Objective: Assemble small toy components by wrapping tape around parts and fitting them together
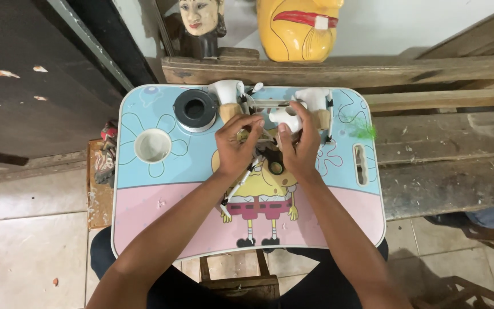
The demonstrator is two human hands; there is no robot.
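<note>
Head view. A small lap table [144, 206] with a blue upper band, a pink lower band and a cartoon print stands over the person's knees; all positions below refer to this table.

Left hand [236, 147]: placed over the upper middle of the table, fingers curled around the near end of a small white figure [286, 117]. Right hand [299, 146]: just beside the left hand, fingers clenched on the same white figure from the other side. Both hands grasp the figure above the table surface. Thin white sticks [238, 186] run from under the left hand down toward the pink band.

Two more white pieces with tan bases stand at the far edge of the table: one [227, 94] left of the hands, one [315, 102] right of them. A dark roll with a pale rim [194, 110] lies at the far left corner area. A round cup recess [152, 145] sits near the left edge. A green tuft [363, 130] lies at the right edge, above a narrow slot [361, 164].

Beyond the far edge, a wooden beam [407, 71] carries a carved head [202, 23] and a yellow mask [299, 28].
</note>
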